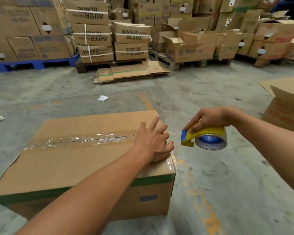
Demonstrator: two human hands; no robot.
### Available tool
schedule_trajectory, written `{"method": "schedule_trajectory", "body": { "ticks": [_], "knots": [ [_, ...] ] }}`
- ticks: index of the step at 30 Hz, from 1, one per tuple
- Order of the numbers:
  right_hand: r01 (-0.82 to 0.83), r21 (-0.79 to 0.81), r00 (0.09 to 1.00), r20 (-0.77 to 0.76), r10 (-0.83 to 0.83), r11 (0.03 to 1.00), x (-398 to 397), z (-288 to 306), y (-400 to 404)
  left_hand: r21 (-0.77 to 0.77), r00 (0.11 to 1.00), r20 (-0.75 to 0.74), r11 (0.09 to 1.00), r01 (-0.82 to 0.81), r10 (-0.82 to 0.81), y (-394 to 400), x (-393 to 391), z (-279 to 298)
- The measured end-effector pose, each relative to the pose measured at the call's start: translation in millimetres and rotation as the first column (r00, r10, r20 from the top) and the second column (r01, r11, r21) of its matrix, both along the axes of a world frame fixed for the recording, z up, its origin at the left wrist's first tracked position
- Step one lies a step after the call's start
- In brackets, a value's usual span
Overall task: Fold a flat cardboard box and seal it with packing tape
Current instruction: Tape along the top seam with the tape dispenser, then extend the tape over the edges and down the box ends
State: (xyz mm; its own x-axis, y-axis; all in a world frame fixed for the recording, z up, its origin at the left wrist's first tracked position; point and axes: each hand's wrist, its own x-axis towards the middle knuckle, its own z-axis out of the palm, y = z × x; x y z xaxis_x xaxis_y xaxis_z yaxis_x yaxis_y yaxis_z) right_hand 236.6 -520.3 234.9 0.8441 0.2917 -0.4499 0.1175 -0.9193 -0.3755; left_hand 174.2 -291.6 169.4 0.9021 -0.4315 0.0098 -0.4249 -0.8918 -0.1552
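A folded cardboard box (71, 160) stands on the concrete floor at the lower left, its top flaps closed. A strip of clear packing tape (85, 140) runs along the top seam and wraps down over the right end. My left hand (154, 141) rests on the box's right top edge, fingers spread, holding nothing. To the right of the box, above the floor, my right hand (210, 118) grips a yellow and blue tape dispenser (204, 137) with a roll of clear tape in it. The dispenser is apart from the box.
A stack of flat cardboard sheets (131, 72) lies on the floor ahead. Pallets with stacked boxes (112, 36) line the back. An open carton (285, 106) stands at the right edge. Scraps of white paper (102, 98) lie on the floor.
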Motion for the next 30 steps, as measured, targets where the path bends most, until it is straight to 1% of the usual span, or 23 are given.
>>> {"method": "schedule_trajectory", "body": {
  "ticks": [2,4,7,9,11,13,14,18,23,28,30],
  "knots": [
    [0.039,0.062,0.999,0.016,-0.04,0.997,-6.9,3.2,-0.4,-0.02,0.999,0.0,0.999,0.041,-0.041,1.8,3.2,-4.1],
    [0.104,0.14,0.993,0.042,-0.11,0.985,-13.2,5.4,0.5,-0.047,0.999,0.004,0.998,0.043,-0.043,3.3,5.2,-9.3],
    [0.207,0.288,0.971,0.054,-0.232,0.935,-22.6,2.0,2.4,-0.091,1.0,0.001,0.995,0.031,-0.031,3.2,7.8,-12.2],
    [0.259,0.376,0.95,0.069,-0.306,0.89,-29.4,-3.4,2.8,-0.158,1.0,-0.026,0.987,0.008,-0.013,1.7,7.3,-13.8],
    [0.297,0.442,0.932,0.058,-0.357,0.847,-36.8,-8.1,4.6,-0.263,0.998,-0.06,0.964,-0.034,0.019,0.2,3.7,-16.9],
    [0.323,0.467,0.923,0.035,-0.383,0.823,-43.0,-13.0,6.0,-0.344,0.993,-0.093,0.934,-0.096,0.068,-4.3,-0.4,-17.2],
    [0.333,0.469,0.921,0.027,-0.39,0.818,-45.0,-16.1,6.3,-0.358,0.99,-0.108,0.925,-0.126,0.093,-7.9,-1.7,-16.8],
    [0.359,0.466,0.91,0.017,-0.414,0.808,-48.4,-23.4,7.5,-0.363,0.977,-0.122,0.908,-0.208,0.175,-18.9,-5.7,-16.1],
    [0.368,0.485,0.905,0.009,-0.426,0.793,-48.5,-15.1,7.1,-0.359,0.958,-0.125,0.888,-0.287,0.259,-23.0,-6.6,-14.7],
    [0.348,0.51,0.911,0.016,-0.413,0.787,-45.1,-1.6,11.0,-0.37,0.953,-0.165,0.88,-0.299,0.254,-22.0,-2.5,-17.4],
    [0.339,0.542,0.912,0.013,-0.41,0.769,-46.5,3.0,13.4,-0.384,0.949,-0.217,0.874,-0.298,0.229,-18.6,1.9,-14.9]
  ]
}}
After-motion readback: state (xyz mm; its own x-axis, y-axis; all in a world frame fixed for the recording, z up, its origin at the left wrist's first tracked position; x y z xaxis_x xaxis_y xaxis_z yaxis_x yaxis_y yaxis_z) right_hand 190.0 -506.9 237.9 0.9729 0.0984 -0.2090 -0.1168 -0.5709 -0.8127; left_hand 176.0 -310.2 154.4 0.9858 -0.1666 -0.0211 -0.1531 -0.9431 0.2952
